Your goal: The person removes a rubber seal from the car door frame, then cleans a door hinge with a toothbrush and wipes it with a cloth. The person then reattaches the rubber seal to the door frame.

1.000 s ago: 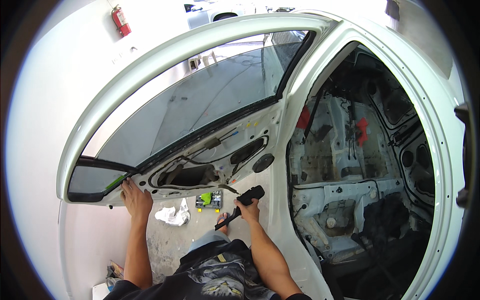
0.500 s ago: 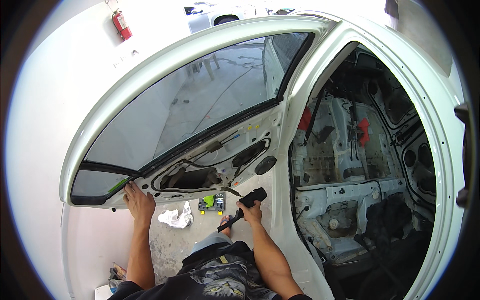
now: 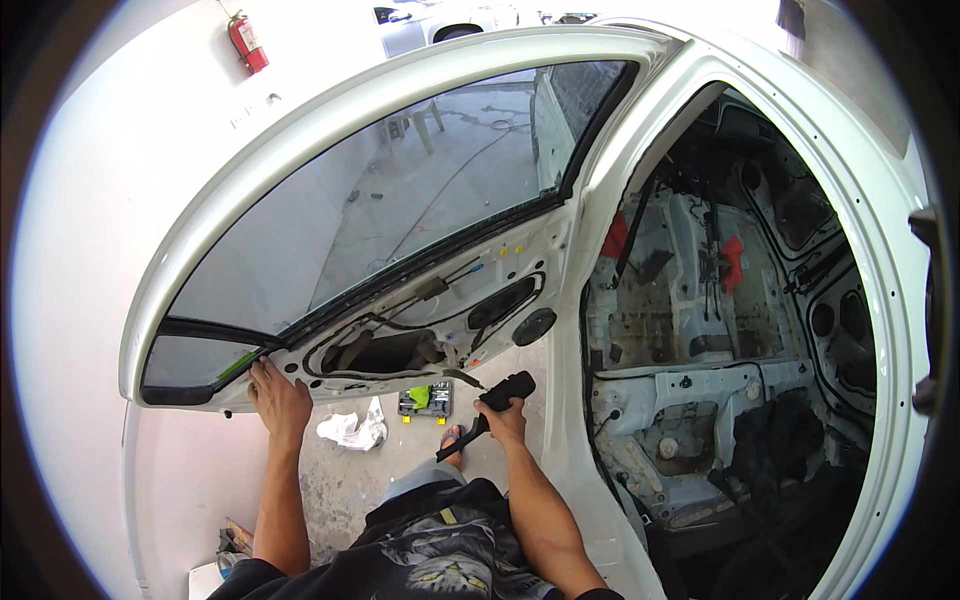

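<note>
My left hand (image 3: 280,400) reaches up to the lower corner of the white car door (image 3: 400,45). Its fingers are stretched out, fingertips resting on the door edge beside the small rear window. A thin bright green strip (image 3: 238,364) lies along that window's black trim, right by the fingertips; whether they touch it is not clear. In my right hand (image 3: 503,420) is a black plastic trim piece (image 3: 512,388), wide at the top, with a narrow arm slanting down to the left. The fingers wrap around its middle, below the door's bared inner panel (image 3: 470,265).
To the right, the car's opening shows a stripped interior floor (image 3: 650,300). On the ground below the door are an open tool case (image 3: 440,398) with a green item on it and a white cloth (image 3: 355,428). A red fire extinguisher (image 3: 247,42) hangs on the wall.
The view has shifted slightly, and the door appears tilted a little differently. Both hands keep their places, the right still holding the black trim piece.
</note>
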Demonstrator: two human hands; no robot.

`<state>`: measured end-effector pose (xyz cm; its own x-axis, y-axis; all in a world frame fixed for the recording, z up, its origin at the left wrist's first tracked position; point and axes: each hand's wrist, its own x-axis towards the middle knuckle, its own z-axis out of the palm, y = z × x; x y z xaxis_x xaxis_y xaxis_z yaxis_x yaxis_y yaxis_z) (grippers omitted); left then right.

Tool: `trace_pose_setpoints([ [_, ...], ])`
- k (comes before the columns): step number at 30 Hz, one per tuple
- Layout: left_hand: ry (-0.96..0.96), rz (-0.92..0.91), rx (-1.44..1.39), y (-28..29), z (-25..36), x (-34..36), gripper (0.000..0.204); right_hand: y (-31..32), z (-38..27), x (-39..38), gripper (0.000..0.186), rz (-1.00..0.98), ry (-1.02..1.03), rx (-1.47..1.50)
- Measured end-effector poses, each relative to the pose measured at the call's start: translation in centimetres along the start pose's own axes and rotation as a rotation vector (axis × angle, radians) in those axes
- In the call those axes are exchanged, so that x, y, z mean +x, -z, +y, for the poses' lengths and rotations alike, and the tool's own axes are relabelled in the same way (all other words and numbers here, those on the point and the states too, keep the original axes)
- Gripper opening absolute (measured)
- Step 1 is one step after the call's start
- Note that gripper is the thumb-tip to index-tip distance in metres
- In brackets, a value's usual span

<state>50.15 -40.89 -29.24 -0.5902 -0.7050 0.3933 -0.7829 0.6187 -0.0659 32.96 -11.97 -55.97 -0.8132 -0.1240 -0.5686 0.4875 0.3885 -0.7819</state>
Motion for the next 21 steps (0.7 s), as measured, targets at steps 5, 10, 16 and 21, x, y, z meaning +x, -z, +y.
trace_pose_setpoints([
  [5,-0.051,0.069,0.08,-0.7,-0.3,-0.1,0.08,-0.7,0.3,0.7,0.105,0.115,0.077,-0.068],
  [10,-0.002,0.047,0.037,-1.2,-0.6,0.2,0.083,-0.4,-0.9,0.3,0.102,0.14,-0.041,0.081],
  [16,-0.047,-0.019,-0.01,-1.5,-1.1,0.2,0.086,-0.2,0.1,0.5,0.105,0.117,-0.083,0.123],
  [21,0.029,-0.026,-0.018,-0.7,-0.1,0.4,0.08,0.0,1.1,0.9,0.11,0.097,0.071,-0.02],
])
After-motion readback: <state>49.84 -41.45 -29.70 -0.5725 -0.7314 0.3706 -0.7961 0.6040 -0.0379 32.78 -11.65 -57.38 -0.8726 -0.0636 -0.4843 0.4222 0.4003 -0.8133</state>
